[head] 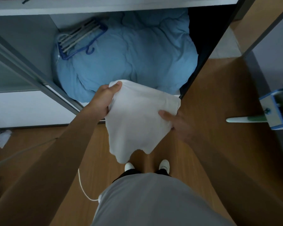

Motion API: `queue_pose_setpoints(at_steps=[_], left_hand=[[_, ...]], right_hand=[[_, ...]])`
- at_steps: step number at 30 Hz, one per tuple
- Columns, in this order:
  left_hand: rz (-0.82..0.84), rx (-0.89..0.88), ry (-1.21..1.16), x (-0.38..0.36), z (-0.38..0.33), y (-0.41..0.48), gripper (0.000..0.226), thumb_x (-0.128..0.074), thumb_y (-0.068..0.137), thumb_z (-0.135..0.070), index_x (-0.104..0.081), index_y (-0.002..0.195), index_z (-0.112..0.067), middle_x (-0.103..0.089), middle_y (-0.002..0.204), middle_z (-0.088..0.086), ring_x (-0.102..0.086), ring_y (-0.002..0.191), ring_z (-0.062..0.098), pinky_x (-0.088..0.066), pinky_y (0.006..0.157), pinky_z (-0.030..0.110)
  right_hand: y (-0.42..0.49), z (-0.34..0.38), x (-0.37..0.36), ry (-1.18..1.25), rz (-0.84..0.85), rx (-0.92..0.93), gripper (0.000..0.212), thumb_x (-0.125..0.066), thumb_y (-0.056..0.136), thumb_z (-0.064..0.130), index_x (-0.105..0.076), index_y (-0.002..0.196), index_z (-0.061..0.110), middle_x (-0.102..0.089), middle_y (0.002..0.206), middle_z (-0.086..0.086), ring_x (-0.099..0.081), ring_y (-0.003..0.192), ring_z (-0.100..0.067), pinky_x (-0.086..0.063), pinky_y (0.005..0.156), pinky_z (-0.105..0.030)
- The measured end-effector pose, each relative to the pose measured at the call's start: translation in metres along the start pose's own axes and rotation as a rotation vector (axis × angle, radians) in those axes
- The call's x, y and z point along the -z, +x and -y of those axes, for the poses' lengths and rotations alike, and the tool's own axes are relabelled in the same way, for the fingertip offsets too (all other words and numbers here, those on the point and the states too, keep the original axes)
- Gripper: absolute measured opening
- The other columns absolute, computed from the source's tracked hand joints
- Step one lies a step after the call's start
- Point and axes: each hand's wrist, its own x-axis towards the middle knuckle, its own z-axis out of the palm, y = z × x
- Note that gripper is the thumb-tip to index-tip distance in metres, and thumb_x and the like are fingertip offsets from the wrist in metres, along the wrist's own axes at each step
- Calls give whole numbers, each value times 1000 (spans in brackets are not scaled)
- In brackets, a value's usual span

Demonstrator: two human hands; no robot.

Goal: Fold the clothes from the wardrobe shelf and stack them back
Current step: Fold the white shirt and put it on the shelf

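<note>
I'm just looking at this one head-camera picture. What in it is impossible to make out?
All in the head view:
- White garment: bunched between the left hand and right hand, so its type is unclear.
- Right hand's fingers: hidden beneath the cloth.
- Upper shelf: its contents are cut off by the top edge.
- Behind the blue duvet: too dark.
- Blue-framed object: cut by the right edge.

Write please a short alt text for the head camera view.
Both hands, left hand and right hand, hold a white cloth above the wooden floor, before an open wardrobe with a blue duvet and hangers.
</note>
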Motion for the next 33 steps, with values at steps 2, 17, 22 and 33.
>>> queue_pose_setpoints(at_steps=[2, 17, 22, 33], left_hand=[[-50, 40, 81, 8, -5, 6, 31, -64, 94, -39, -68, 105, -10, -75, 96, 5, -72, 82, 17, -56, 69, 27], [609, 112, -204, -15, 70, -11, 60, -86, 71, -20, -62, 125, -14, -68, 122, 10, -64, 115, 30, -54, 93, 45], [440, 5, -198, -44, 60, -9, 46, -64, 74, -2, -66, 118, -14, -73, 106, 7, -70, 99, 23, -57, 79, 37], [293, 25, 89, -31, 30, 7, 25, -66, 85, -17, -71, 108, -28, -76, 104, -1, -73, 96, 19, -59, 71, 32]], right_hand=[[3, 4, -4, 88, -7, -80, 44, -74, 81, 34, -63, 121, 22, -75, 112, -1, -68, 111, -26, -58, 88, -43], [-6, 39, 27, 364, -169, -152, 48, -67, 88, 50, -66, 125, 19, -77, 104, -6, -75, 92, -22, -60, 66, -34], [-9, 37, 60, 235, -125, -138, 48, -71, 78, 58, -74, 114, 27, -73, 118, -2, -70, 108, -23, -59, 76, -39], [21, 30, 77, -382, -136, 8, 52, -73, 84, 0, -53, 130, 16, -66, 110, 8, -65, 98, -5, -58, 83, -25]])
